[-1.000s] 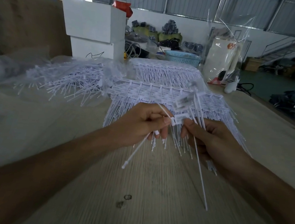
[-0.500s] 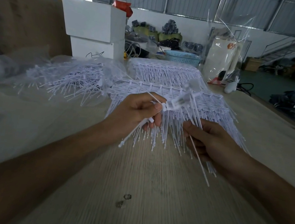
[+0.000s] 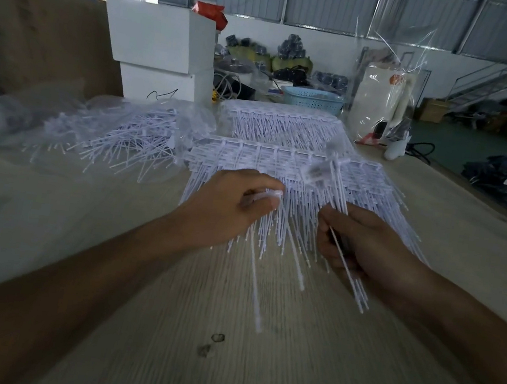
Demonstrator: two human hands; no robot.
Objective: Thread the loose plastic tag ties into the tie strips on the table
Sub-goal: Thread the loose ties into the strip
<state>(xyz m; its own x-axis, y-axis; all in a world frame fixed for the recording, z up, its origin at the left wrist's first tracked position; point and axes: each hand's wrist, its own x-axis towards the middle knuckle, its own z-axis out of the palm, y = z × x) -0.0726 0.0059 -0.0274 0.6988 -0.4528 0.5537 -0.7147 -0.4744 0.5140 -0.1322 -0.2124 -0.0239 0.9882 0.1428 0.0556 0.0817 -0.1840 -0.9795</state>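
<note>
A stack of white tie strips (image 3: 284, 167) lies on the wooden table (image 3: 287, 371), tails pointing toward me. My left hand (image 3: 228, 208) pinches the head of one loose white tie (image 3: 255, 284), whose long tail hangs down over the table. My right hand (image 3: 364, 243) grips a small bundle of loose ties (image 3: 336, 186) that stick up above the strips and out below the fist. The picture is motion-blurred, so the fingertips are unclear.
A heap of loose ties in clear plastic (image 3: 117, 143) lies at the left. A second strip stack (image 3: 282, 125) sits behind. White boxes (image 3: 161, 49), a blue basket (image 3: 311, 97) and a wrapped white item (image 3: 381, 102) stand at the back.
My left hand has turned so the tie it holds now hangs tail-down toward me instead of slanting left. My right hand rose slightly with its bundle.
</note>
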